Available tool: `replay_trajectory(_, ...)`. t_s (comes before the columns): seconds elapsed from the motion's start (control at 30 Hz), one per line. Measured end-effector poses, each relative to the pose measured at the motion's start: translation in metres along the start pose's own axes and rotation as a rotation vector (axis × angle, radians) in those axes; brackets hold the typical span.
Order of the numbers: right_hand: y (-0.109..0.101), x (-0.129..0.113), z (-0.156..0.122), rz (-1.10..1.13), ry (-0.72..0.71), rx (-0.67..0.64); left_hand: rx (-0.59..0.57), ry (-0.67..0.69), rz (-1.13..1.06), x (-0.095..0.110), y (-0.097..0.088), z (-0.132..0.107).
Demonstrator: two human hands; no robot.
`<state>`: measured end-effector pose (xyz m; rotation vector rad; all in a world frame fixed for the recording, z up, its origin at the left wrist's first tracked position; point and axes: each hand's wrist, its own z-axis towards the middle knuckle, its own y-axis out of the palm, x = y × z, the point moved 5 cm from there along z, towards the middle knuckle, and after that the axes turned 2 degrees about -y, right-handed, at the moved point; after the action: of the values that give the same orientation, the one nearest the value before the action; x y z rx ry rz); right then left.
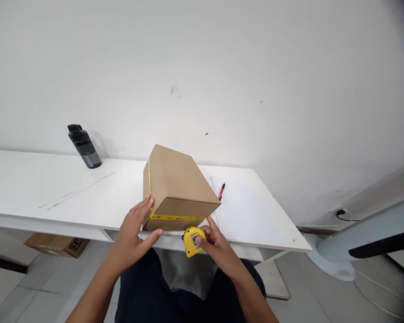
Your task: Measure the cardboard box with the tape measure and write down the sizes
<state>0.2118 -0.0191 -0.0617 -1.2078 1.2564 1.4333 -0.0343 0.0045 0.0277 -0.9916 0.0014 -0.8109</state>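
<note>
A closed brown cardboard box (177,184) sits on the white table (54,197) near its front edge. A yellow measuring tape (175,217) runs along the box's near face and up its left edge. My left hand (134,233) presses the tape against the box's near left corner, fingers spread and thumb out. My right hand (215,244) grips the yellow tape measure case (191,240) just below the box's near right corner.
A black water bottle (84,146) stands at the back left by the wall. A red pen (221,191) and a paper lie right of the box. Another cardboard box (57,244) is on the floor under the table. A fan base (333,264) stands at right.
</note>
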Motion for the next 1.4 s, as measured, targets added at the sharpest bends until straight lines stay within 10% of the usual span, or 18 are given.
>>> replay_trajectory(0.23,0.013,0.016,0.001,0.047,0.085,-0.133,0.136,0.29,0.189,0.045,-0.014,0.04)
replay_trajectory(0.53,0.01,0.044,-0.022,0.082,0.205,-0.102,-0.08,0.447,0.295,0.047,-0.014,0.078)
replay_trajectory(0.9,0.003,-0.043,-0.039,0.358,-0.065,-0.023,0.041,0.708,0.1,0.121,-0.011,0.016)
replay_trajectory(1.2,-0.007,-0.082,-0.017,0.229,-0.227,0.162,0.282,0.66,0.138,0.076,-0.043,0.029)
replay_trajectory(1.4,-0.002,-0.106,-0.005,0.239,-0.31,0.217,0.239,0.73,0.221,0.094,-0.049,0.043)
